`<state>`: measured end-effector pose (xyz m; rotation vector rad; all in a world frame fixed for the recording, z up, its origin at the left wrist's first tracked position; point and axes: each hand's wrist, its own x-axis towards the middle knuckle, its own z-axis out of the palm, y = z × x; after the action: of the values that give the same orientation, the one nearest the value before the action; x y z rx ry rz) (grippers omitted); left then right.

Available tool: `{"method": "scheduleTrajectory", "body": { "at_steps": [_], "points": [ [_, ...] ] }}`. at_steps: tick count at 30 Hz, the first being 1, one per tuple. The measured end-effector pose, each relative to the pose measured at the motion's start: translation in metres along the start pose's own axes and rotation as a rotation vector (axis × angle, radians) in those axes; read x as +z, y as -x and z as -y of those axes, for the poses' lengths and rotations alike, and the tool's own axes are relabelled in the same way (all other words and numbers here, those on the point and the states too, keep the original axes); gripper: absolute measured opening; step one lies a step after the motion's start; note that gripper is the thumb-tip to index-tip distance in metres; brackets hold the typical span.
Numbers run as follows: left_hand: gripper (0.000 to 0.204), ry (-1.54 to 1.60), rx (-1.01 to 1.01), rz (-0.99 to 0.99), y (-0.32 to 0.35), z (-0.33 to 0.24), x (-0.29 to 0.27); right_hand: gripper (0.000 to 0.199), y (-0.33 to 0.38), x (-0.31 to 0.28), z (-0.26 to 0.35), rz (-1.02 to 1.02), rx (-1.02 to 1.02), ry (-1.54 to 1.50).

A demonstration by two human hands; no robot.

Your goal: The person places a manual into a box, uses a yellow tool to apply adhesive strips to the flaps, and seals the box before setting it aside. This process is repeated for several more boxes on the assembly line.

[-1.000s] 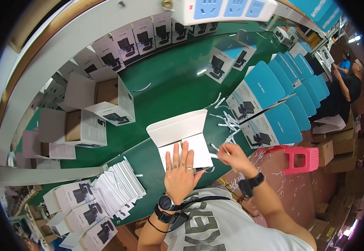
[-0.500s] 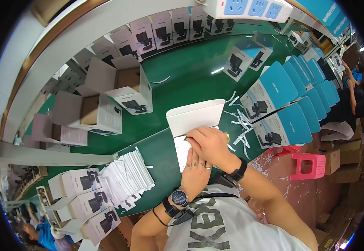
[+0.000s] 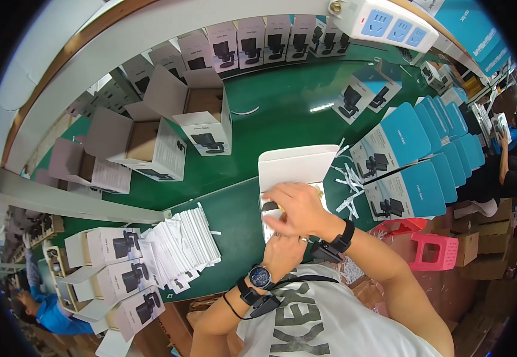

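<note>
An open white box [image 3: 298,163] stands in front of me, its lid flap raised at the far side. My right hand [image 3: 300,207] is over the box opening, fingers curled and thumb apart. A small dark piece [image 3: 268,206] shows between its thumb and fingers; I cannot make out what it is. A bit of something yellow [image 3: 320,191] shows at the box's right side, beside that hand. My left hand [image 3: 285,256] is at the near side of the box, and the right hand hides most of its fingers.
White folded papers [image 3: 184,244] are piled at left, beside printed boxes [image 3: 116,247]. Open boxes [image 3: 205,128] stand farther back, with a row of closed boxes [image 3: 249,44] behind. Teal-flapped boxes [image 3: 404,140] and paper strips [image 3: 349,187] are at right. A power strip [image 3: 383,24] hangs above.
My right hand's fingers have spread from their closed position over the left hand, and the thumb now stands apart. The left hand has slid lower under it. The whole view has shifted slightly.
</note>
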<state>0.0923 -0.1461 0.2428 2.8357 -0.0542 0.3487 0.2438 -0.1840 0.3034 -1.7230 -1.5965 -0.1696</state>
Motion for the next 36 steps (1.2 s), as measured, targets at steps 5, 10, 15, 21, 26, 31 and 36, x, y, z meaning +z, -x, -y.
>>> {"method": "scheduleTrajectory", "body": {
  "at_steps": [5, 10, 15, 21, 26, 31, 36],
  "points": [
    [0.053, 0.075, -0.042, 0.186, -0.001, 0.002, -0.003, 0.018, -0.001, -0.013, 0.012, 0.049, 0.195, -0.018],
    [0.057, -0.074, 0.029, -0.104, -0.011, 0.005, -0.015, 0.039, 0.055, -0.087, -0.017, 0.018, 0.575, 0.09],
    [0.063, -0.128, 0.065, -0.023, -0.009, 0.008, -0.039, 0.041, 0.038, -0.132, -0.031, 0.334, 0.866, 0.369],
    [0.071, 0.211, 0.029, 0.005, -0.005, 0.032, -0.071, 0.04, 0.022, -0.095, 0.013, -0.192, 0.857, -0.67],
    [0.075, 0.675, -0.04, -0.075, 0.027, 0.049, -0.061, 0.047, 0.096, -0.075, 0.051, -0.086, 0.804, -0.616],
    [0.05, 1.14, -0.376, -0.709, 0.025, 0.034, -0.067, 0.049, 0.102, -0.046, 0.054, -0.17, 0.557, -0.245],
    [0.038, 0.782, -0.214, -0.428, 0.046, 0.07, -0.066, 0.048, 0.108, -0.013, 0.047, -0.357, 0.326, 0.012]
  ]
}}
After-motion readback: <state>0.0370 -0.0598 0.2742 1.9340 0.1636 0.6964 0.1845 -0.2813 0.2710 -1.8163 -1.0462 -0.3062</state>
